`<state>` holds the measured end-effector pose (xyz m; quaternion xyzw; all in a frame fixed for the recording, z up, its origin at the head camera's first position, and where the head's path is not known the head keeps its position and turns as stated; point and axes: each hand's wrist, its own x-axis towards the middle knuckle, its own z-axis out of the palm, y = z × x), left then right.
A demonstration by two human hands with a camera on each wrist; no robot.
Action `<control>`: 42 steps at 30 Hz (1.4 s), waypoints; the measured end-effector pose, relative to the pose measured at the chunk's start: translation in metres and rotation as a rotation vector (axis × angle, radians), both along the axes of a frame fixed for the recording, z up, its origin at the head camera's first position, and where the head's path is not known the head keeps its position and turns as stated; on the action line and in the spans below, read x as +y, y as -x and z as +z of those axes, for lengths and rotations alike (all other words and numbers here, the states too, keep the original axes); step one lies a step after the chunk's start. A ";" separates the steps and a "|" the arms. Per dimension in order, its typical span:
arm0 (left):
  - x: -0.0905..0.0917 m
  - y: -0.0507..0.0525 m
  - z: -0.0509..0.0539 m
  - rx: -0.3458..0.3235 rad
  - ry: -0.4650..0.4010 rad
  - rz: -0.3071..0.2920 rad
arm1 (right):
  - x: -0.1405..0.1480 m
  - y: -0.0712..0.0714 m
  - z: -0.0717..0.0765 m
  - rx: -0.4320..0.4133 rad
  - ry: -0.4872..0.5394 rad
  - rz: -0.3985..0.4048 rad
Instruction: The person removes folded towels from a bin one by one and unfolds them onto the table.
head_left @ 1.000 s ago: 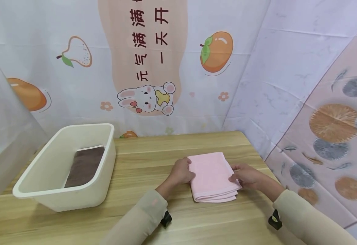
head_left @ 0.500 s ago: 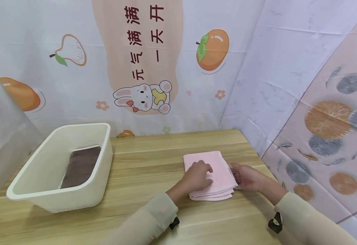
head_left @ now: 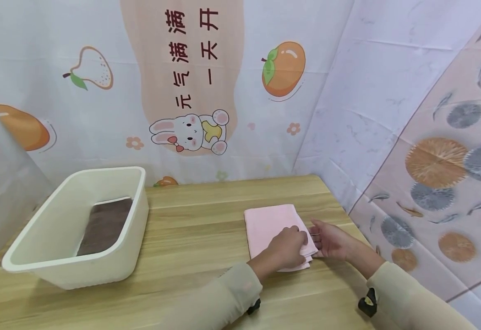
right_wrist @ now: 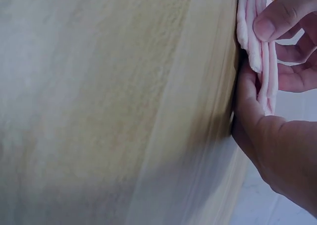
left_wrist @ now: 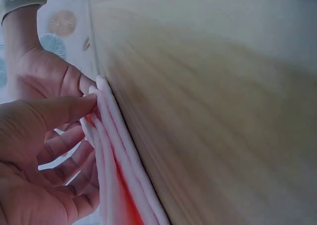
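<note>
Pink towel (head_left: 265,224): soft, matte cloth, folded into a thick rectangle of several rounded layers, laid flat on the right half of the wooden table (head_left: 191,229).
Left hand (head_left: 287,250): placed over the towel's near right corner; the layered edge is pinched between thumb and curled fingers.
Right hand (head_left: 334,243): set at the towel's right edge with fingers loosely extended, one tucked between cloth and wood; some tips are hidden.
Cream tub (head_left: 96,272): smooth, sloping walls with a rounded rim, stood on the left.
Brown cloth (head_left: 106,227): flat and pale-edged, laid inside the tub.
Sleeves (head_left: 236,293): pale, plain fabric, with black pieces (head_left: 368,302) worn at both wrists.
Curtain (head_left: 112,110): thin, creased material hung at the far side, printed with fruit and a rabbit.
</note>
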<state>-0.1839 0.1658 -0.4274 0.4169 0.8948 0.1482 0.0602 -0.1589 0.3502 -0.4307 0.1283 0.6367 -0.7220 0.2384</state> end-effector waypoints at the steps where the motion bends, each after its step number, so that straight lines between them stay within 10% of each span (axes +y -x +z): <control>1: 0.000 0.000 0.000 0.017 0.007 -0.008 | -0.001 0.001 0.000 0.000 -0.002 -0.002; 8: -0.002 0.004 -0.003 0.084 -0.006 -0.059 | -0.004 0.005 0.005 -0.015 -0.001 -0.019; 18: -0.026 0.016 0.009 -0.137 -0.267 0.010 | -0.009 0.008 0.006 -0.050 0.027 -0.038; 29: -0.085 0.033 0.029 -0.192 -0.639 0.054 | -0.017 0.007 0.000 -0.015 -0.159 -0.061; 42: -0.156 0.030 0.037 -0.226 -0.728 0.146 | -0.032 0.009 0.002 -0.025 -0.326 -0.118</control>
